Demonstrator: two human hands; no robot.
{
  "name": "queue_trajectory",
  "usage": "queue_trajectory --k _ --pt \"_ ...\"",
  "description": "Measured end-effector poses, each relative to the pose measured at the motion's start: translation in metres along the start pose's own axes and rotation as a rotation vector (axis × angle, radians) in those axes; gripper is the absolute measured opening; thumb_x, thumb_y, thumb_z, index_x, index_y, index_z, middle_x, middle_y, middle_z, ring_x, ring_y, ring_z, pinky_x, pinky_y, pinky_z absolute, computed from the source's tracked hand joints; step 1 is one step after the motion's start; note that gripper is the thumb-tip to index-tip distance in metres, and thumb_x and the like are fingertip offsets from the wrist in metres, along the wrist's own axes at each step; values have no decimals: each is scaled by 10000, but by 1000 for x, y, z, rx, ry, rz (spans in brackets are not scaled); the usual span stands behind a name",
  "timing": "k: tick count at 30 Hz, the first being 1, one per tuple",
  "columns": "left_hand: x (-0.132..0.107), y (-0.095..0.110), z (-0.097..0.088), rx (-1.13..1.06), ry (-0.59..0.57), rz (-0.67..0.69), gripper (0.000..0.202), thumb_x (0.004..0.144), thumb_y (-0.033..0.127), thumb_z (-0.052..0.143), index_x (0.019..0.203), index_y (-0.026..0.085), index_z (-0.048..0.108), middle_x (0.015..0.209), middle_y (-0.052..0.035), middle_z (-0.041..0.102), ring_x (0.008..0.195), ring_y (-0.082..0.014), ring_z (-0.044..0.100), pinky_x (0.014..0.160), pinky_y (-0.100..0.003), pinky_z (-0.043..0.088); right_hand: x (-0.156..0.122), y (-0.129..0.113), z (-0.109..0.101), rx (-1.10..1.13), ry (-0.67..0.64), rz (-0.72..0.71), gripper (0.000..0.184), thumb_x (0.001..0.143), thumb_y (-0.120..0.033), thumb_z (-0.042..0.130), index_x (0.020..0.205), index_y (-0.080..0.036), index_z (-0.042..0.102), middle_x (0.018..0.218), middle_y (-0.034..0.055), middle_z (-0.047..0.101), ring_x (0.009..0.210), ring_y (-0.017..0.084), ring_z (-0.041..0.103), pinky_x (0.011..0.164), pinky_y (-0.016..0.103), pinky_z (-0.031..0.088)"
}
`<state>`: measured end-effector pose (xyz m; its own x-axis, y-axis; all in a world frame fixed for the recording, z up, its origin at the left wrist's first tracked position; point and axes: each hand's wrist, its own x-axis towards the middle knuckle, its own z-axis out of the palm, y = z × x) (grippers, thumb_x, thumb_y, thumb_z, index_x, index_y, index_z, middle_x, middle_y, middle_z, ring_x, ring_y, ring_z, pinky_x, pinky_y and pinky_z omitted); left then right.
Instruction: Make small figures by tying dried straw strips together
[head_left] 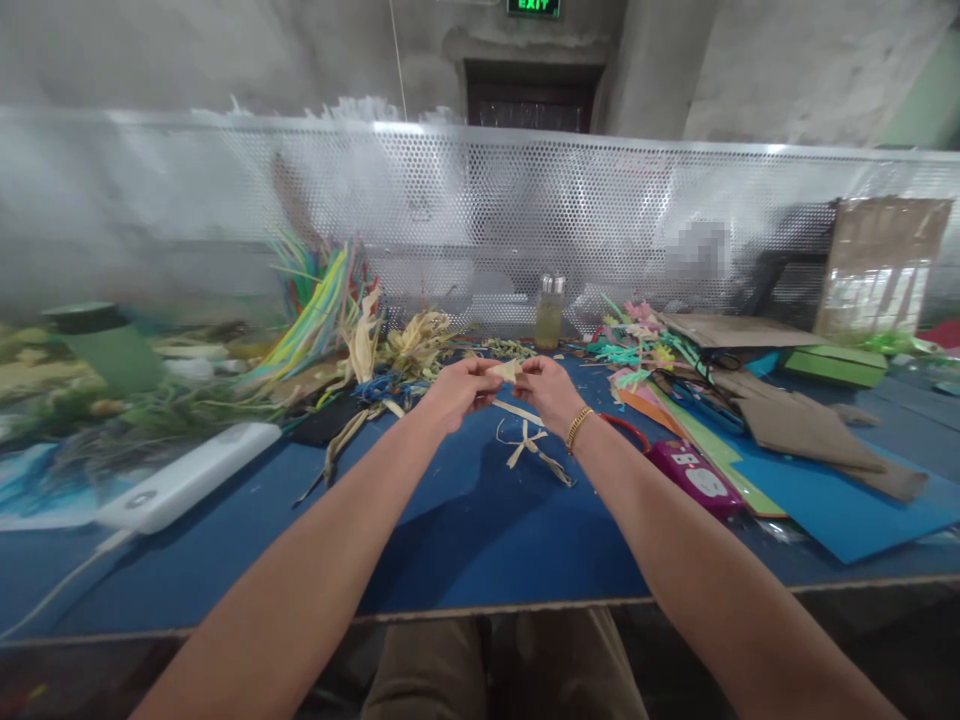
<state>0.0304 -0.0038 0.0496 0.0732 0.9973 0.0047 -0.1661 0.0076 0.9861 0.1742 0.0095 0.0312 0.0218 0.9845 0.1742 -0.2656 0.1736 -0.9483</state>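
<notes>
Centrally, a pale husk piece (508, 371) sits between the fingertips of the left hand (465, 392) and the right hand (541, 388). Its long axis seems to run sideways, from one set of fingers to the other, roughly level; it looks like a small folded wedge, though it is too small to tell surely which way its tip points. Both hands pinch it, left fingers closed on its left end, right fingers closed on its right, so the middle shows bare between them. It is held up over the blue table (480, 560).

Just below the fingers, on the near side, a flat strip (519, 411) lies aslant, and beyond its near edge a knotted husk figure (521, 445) spreads thin arms, one trailing toward the right. A bracelet (578, 428) circles the right wrist. Past the fingers, slightly right, stands a bottle (550, 312), upright. Left of the fingers are dried husks (420, 345) and colored stems (322, 310); right of them, a purple pouch (694, 478).
</notes>
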Motion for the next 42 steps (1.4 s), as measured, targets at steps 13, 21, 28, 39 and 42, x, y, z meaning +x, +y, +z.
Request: queue_trajectory --k 13,21,28,39,42 --pt "1 13 -6 -86 -1 -201 125 689 31 630 686 143 575 558 -20 604 486 -77 569 395 -124 345 3 0 -7 -397 -178 -475 232 645 -264 727 815 -203 582 836 11 619 722 133 594 678 274 497" --pt "-1 15 -7 -89 -43 -244 70 728 55 638 699 118 631 597 -33 628 517 -67 584 414 -120 362 4 -2 -13 -558 -225 -553 126 743 -293 684 803 -186 654 803 33 657 699 147 581 685 294 474" --pt "-3 8 -5 44 -20 -40 126 679 242 778 708 138 712 681 -40 678 628 -93 603 521 -180 381 5 0 -13 -611 -128 -552 135 760 -318 649 743 -186 625 766 30 637 648 142 565 629 280 450" --pt "0 -2 2 -6 -16 65 87 694 236 757 755 174 754 780 -58 713 705 -116 609 567 -210 393 1 2 -8 -404 47 -358 183 652 -357 716 693 -192 648 751 34 690 659 166 604 650 292 477" --pt "-1 -2 2 35 -13 101 116 689 259 755 765 173 750 789 -61 718 695 -121 608 571 -218 400 -2 0 -5 -400 92 -323 192 621 -346 735 682 -188 643 729 25 680 641 158 590 627 284 462"
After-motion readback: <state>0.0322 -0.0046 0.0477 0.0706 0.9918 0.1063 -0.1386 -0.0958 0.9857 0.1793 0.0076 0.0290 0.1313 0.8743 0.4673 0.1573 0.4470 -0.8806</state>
